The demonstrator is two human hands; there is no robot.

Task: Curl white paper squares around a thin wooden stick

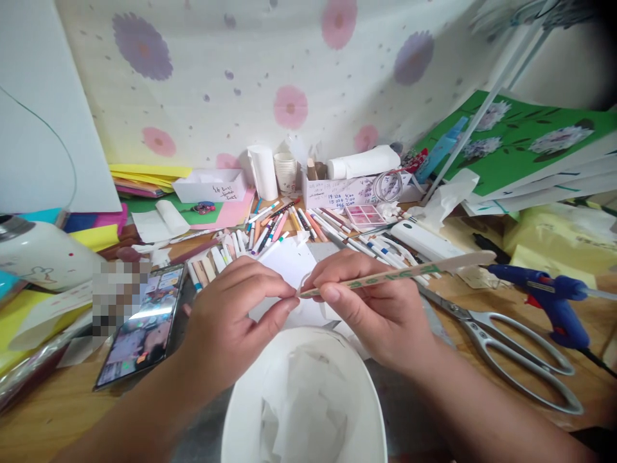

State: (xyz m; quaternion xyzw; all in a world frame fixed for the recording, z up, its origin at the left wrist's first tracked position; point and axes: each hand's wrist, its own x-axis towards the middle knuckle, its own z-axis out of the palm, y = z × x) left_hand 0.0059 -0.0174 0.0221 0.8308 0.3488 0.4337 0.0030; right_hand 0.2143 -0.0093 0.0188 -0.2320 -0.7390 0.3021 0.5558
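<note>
Wooden stick [409,272] is pinched in the right fingers [337,299], its length slanting down toward the left fingers [277,316], which are closed together at its tip.

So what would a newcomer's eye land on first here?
Probably the wooden stick with green markings, held in the right hand, its tip by the left hand. Below sits a white bin with paper inside; beyond the hands, pens lie scattered, and at right are scissors and a blue glue gun.
</note>
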